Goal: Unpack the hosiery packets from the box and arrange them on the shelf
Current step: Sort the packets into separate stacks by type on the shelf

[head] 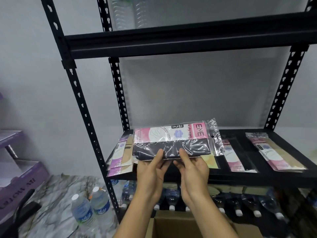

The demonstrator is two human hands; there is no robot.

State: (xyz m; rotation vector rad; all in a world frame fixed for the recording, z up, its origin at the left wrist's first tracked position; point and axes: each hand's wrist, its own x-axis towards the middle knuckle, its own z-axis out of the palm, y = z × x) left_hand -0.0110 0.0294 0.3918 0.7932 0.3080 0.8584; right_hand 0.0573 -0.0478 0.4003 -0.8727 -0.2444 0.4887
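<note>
Our packet [171, 138] is over the shelf's [257, 177] front edge, left stack [120, 157] at its left edge, 2nd packet [231, 157] right of middle, right stack [274, 153] beyond. Below sits the box [173, 214], 2 bottles [100, 203] to its left.

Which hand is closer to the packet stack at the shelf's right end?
Right. Both grip the dark packet; the right hand is left of the stack, the left hand farther left.
</note>
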